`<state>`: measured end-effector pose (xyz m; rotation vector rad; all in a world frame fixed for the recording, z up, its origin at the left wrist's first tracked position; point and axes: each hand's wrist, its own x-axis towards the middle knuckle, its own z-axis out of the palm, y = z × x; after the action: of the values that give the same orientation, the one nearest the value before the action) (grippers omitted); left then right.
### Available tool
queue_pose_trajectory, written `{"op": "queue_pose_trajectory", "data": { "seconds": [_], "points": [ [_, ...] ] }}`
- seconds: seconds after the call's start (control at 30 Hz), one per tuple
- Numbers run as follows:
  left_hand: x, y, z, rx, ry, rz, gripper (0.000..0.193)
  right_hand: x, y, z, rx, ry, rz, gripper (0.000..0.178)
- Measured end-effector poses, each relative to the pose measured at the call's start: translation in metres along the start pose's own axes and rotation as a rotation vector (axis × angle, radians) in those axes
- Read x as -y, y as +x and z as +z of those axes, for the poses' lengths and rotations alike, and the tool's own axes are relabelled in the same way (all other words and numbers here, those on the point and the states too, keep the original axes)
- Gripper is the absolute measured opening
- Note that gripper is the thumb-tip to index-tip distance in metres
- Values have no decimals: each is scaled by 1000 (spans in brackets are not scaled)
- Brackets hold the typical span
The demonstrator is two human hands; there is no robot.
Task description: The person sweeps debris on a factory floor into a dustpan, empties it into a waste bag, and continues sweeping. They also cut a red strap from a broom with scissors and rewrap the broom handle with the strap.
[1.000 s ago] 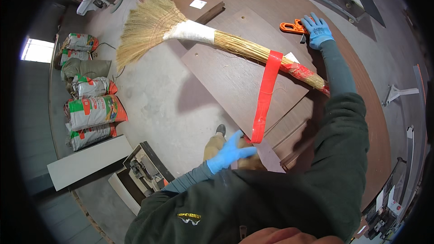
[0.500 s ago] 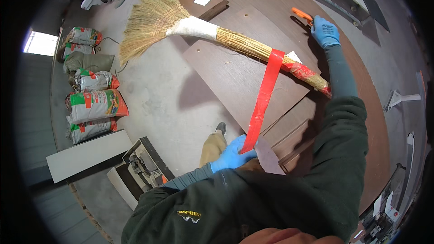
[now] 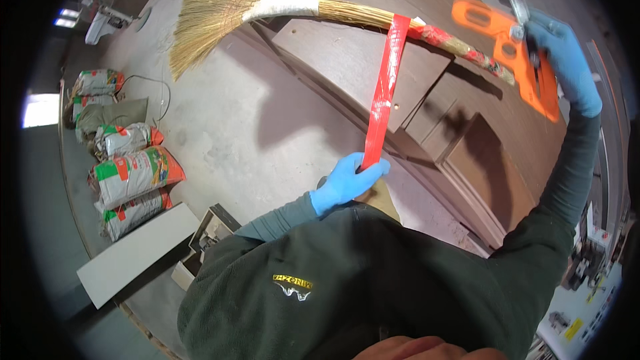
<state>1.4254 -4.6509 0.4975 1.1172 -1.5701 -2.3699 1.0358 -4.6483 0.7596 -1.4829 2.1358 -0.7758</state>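
Note:
My left hand, in a blue glove, has its fingers closed on the lower end of a red tape strip. The strip runs taut up to the handle of a straw broom, where its other end is stuck. My right hand, also gloved, is closed on an orange tool with oval cut-outs and a silver metal part; blur hides its exact kind. This tool is raised at the end of the broom handle, which has patches of red wrap. The broom lies across brown boards, its straw fan to the left.
Stacked brown boards lie on a brown work surface. Several filled sacks stand on the floor at the left, near a white board and an open box. Machinery parts line the right edge.
My right hand has lifted the orange tool off the table toward the upper right. My left hand, still gripping the tape end, has shifted up slightly. The view has also moved.

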Motion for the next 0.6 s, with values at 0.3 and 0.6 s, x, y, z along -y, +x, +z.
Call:
{"op": "queue_pose_trajectory", "data": {
  "seconds": [0.3,0.6],
  "points": [
    [34,-22,-49,-53,556,401,29,87,-122,169,502,-156,414,30],
    [78,-8,-67,95,685,742,23,44,-88,243,693,-62,215,24]
  ]
}}
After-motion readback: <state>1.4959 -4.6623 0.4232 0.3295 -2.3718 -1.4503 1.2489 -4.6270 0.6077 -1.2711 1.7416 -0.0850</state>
